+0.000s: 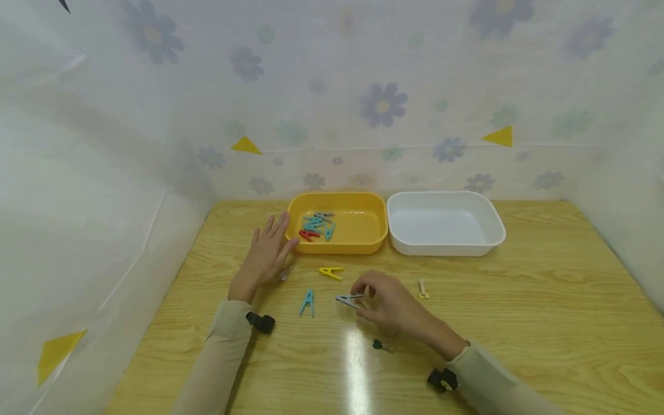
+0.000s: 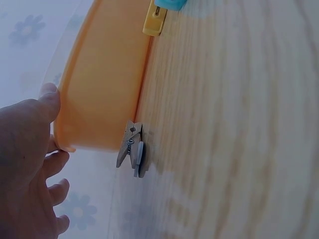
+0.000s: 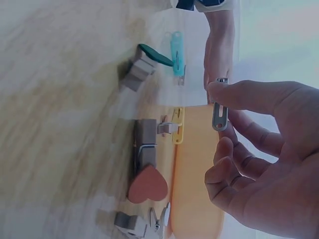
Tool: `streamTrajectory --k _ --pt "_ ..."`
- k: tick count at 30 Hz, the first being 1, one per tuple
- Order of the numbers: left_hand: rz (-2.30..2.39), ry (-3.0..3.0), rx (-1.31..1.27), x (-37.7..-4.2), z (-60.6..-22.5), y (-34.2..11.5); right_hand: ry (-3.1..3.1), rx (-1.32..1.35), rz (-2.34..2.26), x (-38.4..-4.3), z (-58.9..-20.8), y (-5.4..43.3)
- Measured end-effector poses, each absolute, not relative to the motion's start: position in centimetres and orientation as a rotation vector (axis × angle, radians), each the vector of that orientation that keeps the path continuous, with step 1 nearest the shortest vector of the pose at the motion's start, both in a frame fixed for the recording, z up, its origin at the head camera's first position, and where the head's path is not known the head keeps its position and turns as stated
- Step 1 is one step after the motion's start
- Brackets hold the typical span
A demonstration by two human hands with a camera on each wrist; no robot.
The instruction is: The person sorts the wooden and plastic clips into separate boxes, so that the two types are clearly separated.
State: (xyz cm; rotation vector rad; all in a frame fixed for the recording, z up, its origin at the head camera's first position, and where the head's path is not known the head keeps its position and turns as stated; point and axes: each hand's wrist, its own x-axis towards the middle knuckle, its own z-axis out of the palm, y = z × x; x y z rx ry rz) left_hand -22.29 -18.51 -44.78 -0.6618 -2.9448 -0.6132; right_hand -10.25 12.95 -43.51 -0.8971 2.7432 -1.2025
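Note:
My left hand [image 1: 266,253] rests against the left end of the yellow tray [image 1: 342,248], its fingers extended along the outside and the thumb near the front corner. Between thumb and fingers, my right hand [image 1: 389,302] pinches a grey clothespin [image 1: 346,299] above the table. Inside the tray, several blue clothespins [image 1: 313,227] lie with a red clothespin [image 1: 309,235] and a grey one. On the table in front are a yellow clothespin [image 1: 329,272] and a light blue clothespin [image 1: 307,303]. A small wooden clothespin [image 2: 130,144] stands by the tray, below the left hand.
A white tray [image 1: 446,250] stands right beside the yellow one. Below the right hand lies a wooden clothespin with a green leaf [image 1: 381,346]. A small wooden clip [image 1: 423,289] is farther right. The right wrist view shows a clothespin with a red heart [image 3: 148,184].

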Motion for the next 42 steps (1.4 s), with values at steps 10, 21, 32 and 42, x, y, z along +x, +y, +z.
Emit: streamTrajectory --k 10,21,32,42 --pt "-0.610 -2.938 -0.670 -22.4 -44.8 -18.5 2.756 -0.858 -1.277 -10.8 -41.8 13.4" --pt "-0.625 -2.938 -0.668 -22.4 -44.8 -18.5 2.768 -0.831 -1.355 -11.7 -41.2 13.9" --pt "-0.616 -2.941 -0.662 -22.3 -44.9 -18.5 2.747 -0.815 -1.477 -13.0 -40.8 14.2" --pt "-0.615 -2.920 -0.672 -22.5 -45.1 -18.6 2.654 -0.824 -1.631 -13.9 -40.0 13.8"
